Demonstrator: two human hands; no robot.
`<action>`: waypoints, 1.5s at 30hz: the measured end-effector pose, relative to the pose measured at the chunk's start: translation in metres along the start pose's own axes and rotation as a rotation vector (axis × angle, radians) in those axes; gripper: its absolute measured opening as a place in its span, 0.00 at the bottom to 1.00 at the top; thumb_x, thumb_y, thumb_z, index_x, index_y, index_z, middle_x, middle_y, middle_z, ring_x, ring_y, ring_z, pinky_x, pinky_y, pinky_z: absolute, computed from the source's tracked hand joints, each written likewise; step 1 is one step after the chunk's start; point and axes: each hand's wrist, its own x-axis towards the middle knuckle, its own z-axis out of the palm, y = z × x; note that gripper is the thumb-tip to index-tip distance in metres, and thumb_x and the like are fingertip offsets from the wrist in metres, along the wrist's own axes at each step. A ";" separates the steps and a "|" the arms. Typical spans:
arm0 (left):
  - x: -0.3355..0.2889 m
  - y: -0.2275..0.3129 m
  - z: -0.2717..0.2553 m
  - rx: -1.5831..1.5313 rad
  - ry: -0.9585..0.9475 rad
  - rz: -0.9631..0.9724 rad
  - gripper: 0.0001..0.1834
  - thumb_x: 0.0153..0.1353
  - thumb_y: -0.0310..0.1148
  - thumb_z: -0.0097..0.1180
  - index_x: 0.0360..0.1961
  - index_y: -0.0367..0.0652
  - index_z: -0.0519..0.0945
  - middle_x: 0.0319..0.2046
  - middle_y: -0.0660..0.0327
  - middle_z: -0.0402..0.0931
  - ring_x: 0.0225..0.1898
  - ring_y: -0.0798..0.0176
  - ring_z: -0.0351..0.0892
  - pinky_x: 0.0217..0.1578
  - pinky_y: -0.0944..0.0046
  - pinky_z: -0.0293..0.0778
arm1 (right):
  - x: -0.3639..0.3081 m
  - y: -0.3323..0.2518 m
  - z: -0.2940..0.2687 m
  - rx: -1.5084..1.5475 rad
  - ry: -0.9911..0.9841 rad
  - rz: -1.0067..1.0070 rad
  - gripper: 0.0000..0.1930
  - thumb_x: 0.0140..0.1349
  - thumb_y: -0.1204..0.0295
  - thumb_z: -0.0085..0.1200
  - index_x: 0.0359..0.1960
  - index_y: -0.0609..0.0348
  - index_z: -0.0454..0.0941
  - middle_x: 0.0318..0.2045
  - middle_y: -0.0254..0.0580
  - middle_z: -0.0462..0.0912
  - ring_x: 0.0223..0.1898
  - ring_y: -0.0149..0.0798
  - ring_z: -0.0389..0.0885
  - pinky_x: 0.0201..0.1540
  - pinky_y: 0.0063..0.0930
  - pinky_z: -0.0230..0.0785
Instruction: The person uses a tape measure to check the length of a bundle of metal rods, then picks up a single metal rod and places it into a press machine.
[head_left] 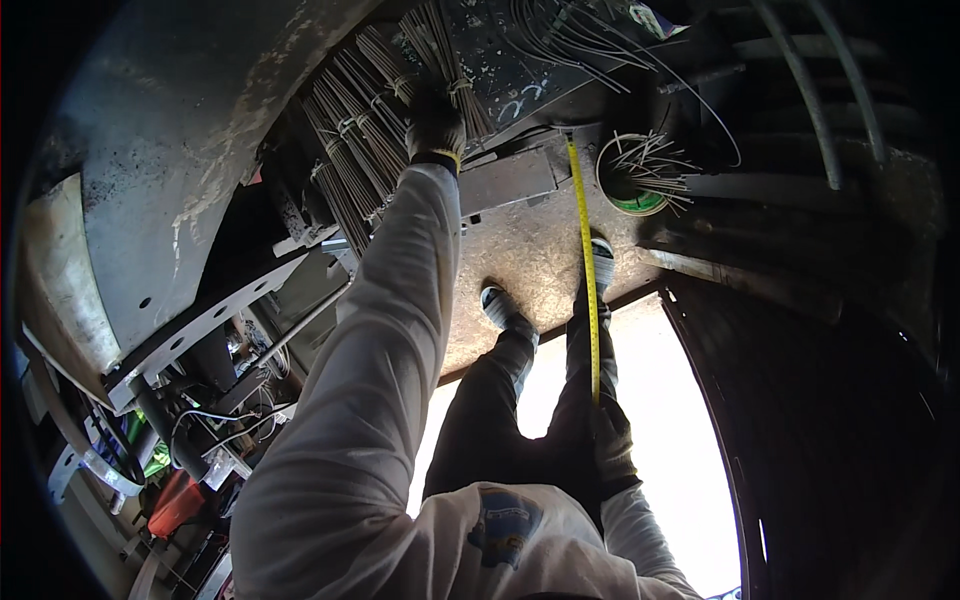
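Note:
My left hand point(434, 125), in a dark glove with a pale cuff, reaches far forward onto bundles of thin metal rods point(350, 125) tied with wire. Its fingers are lost in shadow, so whether they grip a bundle does not show. Down beside my right leg, my gloved right hand point(613, 448) is closed at the near end of a yellow tape measure point(586, 235). The tape's blade runs straight out from that hand to a dark ledge near the rods. The tape's case is hidden in the hand.
A round tub point(640, 204) with a green inside holds several thin rods. Loose bent wires point(580, 45) lie at the far side, near curved bars point(805, 95). A large grey metal sheet point(190, 130) stands at left, above cables and a red object point(176, 505). Boards edge the right.

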 end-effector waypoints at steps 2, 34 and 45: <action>-0.003 -0.020 0.001 0.028 0.094 0.019 0.19 0.59 0.33 0.49 0.46 0.31 0.80 0.47 0.40 0.77 0.54 0.42 0.73 0.61 0.44 0.64 | 0.002 -0.007 0.006 0.049 -0.023 0.010 0.17 0.68 0.65 0.47 0.52 0.65 0.77 0.42 0.43 0.82 0.41 0.34 0.78 0.45 0.28 0.71; -0.411 0.039 -0.256 -1.030 -1.170 -0.332 0.37 0.55 0.54 0.56 0.61 0.43 0.69 0.63 0.50 0.66 0.63 0.45 0.66 0.63 0.51 0.64 | 0.151 -0.150 0.173 0.186 -0.427 0.036 0.08 0.66 0.65 0.49 0.33 0.54 0.71 0.21 0.28 0.67 0.18 0.26 0.64 0.21 0.23 0.60; -0.450 0.044 -0.245 -1.091 -1.065 -0.428 0.32 0.53 0.52 0.57 0.55 0.43 0.74 0.57 0.52 0.72 0.59 0.46 0.70 0.59 0.51 0.67 | 0.086 -0.071 0.138 -0.252 -0.263 -0.097 0.13 0.68 0.61 0.49 0.43 0.56 0.78 0.27 0.32 0.76 0.22 0.28 0.73 0.24 0.25 0.64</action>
